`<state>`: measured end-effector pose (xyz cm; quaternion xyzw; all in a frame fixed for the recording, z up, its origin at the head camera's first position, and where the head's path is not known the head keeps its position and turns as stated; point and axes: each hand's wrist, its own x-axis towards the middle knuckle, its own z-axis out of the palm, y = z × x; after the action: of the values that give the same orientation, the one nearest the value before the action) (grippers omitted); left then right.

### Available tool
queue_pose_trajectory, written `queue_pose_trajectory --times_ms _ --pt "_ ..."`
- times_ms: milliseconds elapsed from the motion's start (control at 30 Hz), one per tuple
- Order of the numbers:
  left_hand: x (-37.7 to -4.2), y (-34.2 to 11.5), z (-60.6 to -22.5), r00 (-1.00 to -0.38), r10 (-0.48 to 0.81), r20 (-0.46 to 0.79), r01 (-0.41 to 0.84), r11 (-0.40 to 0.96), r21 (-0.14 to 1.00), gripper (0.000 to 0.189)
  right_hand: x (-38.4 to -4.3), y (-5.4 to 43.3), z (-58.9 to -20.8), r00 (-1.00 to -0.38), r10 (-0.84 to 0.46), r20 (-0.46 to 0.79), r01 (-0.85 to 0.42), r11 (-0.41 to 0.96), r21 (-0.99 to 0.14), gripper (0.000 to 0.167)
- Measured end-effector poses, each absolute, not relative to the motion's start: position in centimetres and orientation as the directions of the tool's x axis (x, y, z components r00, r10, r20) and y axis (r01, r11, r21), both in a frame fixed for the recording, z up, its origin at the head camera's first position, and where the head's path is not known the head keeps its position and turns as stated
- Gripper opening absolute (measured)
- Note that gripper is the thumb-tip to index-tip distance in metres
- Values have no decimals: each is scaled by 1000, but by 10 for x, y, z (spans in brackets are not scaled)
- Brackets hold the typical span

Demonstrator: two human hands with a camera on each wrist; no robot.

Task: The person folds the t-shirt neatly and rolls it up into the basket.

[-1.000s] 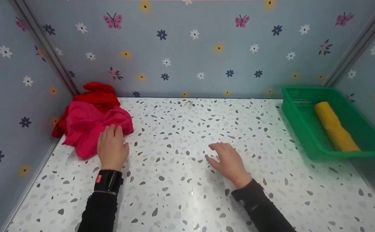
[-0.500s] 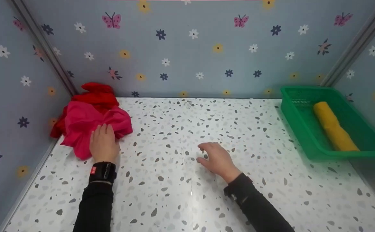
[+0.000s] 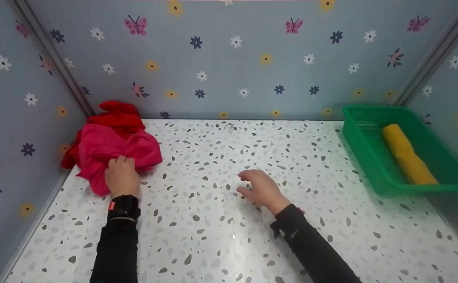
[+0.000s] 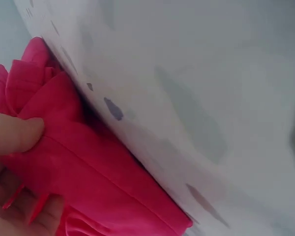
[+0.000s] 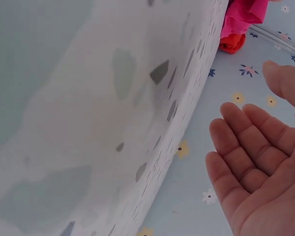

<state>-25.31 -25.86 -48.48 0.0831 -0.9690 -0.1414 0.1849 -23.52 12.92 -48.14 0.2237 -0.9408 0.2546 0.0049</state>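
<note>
Crumpled pink cloth (image 3: 103, 143) lies at the left of the speckled table, partly over a crumpled red cloth (image 3: 120, 114) in the corner. My left hand (image 3: 122, 177) grips the near edge of the pink cloth; in the left wrist view its thumb (image 4: 19, 135) and curled fingers gather the folds of that cloth. My right hand (image 3: 262, 190) hovers over the middle of the table, holding nothing. Its fingers are loosely bent and the palm shows bare in the right wrist view.
A green plastic basket (image 3: 364, 157) stands at the right, with a rolled yellow cloth (image 3: 407, 153) inside. Flower-patterned panels (image 3: 229, 59) wall the table (image 3: 209, 157) at the back and both sides.
My left hand has shifted left onto the pink cloth, and its fingers have curled from straight into a grip. My right hand has moved left over the table.
</note>
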Motion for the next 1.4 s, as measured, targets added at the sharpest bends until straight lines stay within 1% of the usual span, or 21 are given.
queue_pose_trajectory --times_ms 200,400,700,800,1000,1267,1400 --pt "-245 -259 -483 -880 -220 422 -21 904 426 22 -241 129 -479 -908 -405 105 -402 776 -485 41" --pt "-234 -258 -474 -876 -220 429 34 859 512 24 -245 129 -473 -910 -396 121 -400 768 -500 41" --pt "-224 -248 -456 -854 -154 497 188 799 571 22 -251 130 -464 -914 -373 161 -400 756 -519 42" --pt "-219 -239 -451 -859 -147 490 210 772 600 20 -253 129 -464 -913 -368 176 -403 748 -527 44" --pt "-211 -221 -444 -896 -128 425 211 720 661 19 -256 126 -463 -904 -374 209 -425 731 -534 48" --pt "-202 -202 -438 -880 -54 471 331 643 691 23 -259 121 -465 -894 -386 228 -446 722 -529 54" --pt "-198 -193 -438 -883 -9 468 362 621 695 25 -260 120 -467 -881 -407 242 -471 708 -526 55"
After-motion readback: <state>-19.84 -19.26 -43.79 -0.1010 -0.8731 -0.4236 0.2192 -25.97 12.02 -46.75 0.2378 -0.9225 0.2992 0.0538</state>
